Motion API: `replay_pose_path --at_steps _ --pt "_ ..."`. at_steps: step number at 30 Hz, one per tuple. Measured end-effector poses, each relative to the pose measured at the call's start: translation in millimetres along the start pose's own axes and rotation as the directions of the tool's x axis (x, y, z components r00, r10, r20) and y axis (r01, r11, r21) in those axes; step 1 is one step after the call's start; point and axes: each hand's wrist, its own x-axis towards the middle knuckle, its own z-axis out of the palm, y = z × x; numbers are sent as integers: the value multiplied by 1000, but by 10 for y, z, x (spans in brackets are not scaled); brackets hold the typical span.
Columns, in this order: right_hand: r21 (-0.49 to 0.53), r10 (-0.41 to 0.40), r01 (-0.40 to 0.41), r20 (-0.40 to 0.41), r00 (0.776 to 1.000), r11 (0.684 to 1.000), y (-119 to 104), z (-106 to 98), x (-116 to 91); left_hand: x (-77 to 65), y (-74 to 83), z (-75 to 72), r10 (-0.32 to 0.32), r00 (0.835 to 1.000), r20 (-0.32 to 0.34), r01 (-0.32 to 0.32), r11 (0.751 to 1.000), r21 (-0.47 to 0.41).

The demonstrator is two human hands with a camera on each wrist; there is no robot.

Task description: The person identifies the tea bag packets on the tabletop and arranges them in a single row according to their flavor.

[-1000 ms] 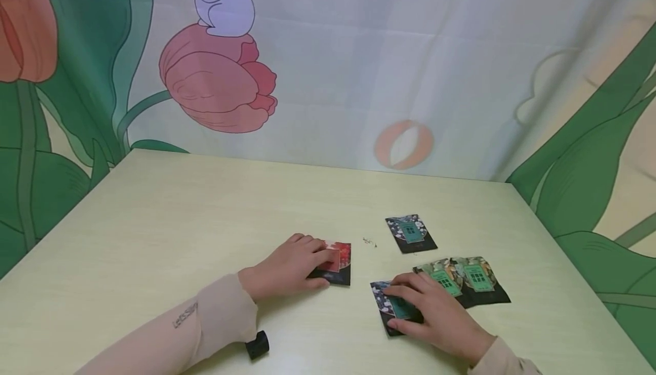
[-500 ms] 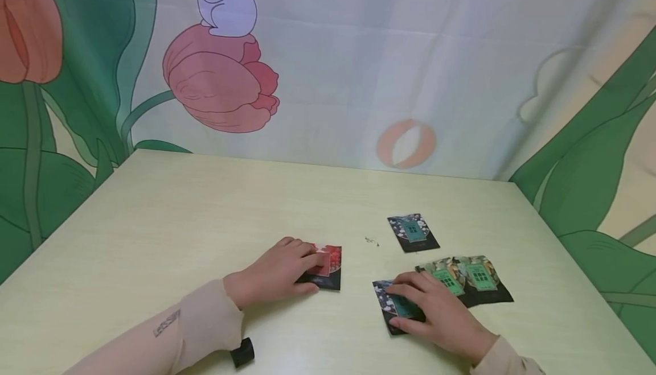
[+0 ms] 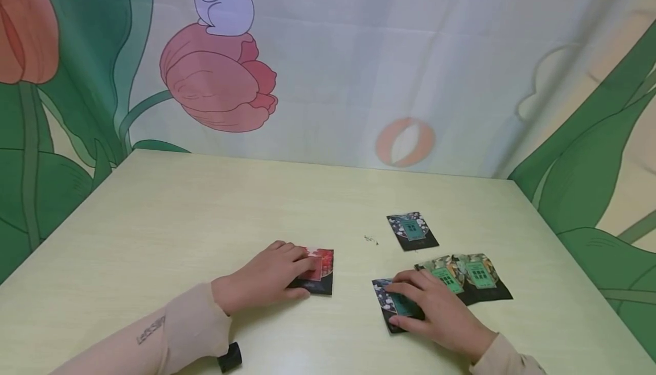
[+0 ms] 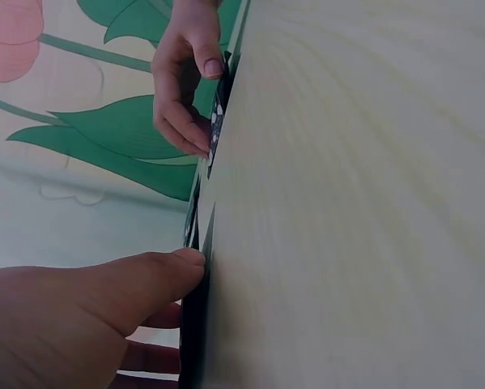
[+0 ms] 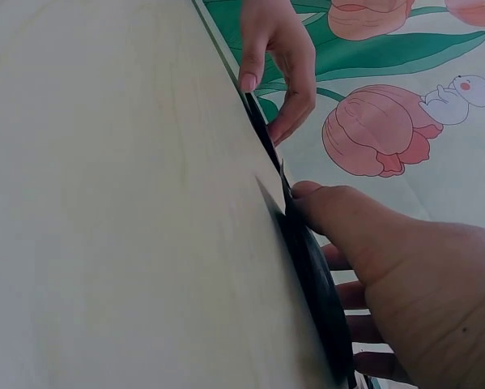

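My left hand [image 3: 271, 275] rests on a small flat packet [image 3: 324, 275] with a red print and a black lower part. Its fingers lie across the print and the thumb touches the near edge, also seen in the left wrist view. To the right, my right hand [image 3: 435, 312] lies over a dark blue floral packet [image 3: 383, 301] with a teal label, thumb at its near edge. Two green-labelled packets [image 3: 482, 277] lie side by side just beyond the right hand, partly covered by it. Farther back is another teal-labelled floral packet [image 3: 413, 230].
The pale wooden table [image 3: 205, 210] ends at a printed curtain [image 3: 328, 68] with tulips and a white animal. Small dark marks [image 3: 371, 240] show on the tabletop between the packets. A black object [image 3: 230, 358] sits by the left sleeve.
My left hand has slid leftward and slightly nearer, and the red packet has moved along with it. The right hand and the other packets have stayed in place.
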Motion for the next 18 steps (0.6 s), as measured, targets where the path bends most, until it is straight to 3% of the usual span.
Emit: replay_pose_path --at_steps 18 --pt "-41 -7 6 -19 1000 999 -14 13 3 -206 16 -35 -8 1000 -25 9 1000 26"
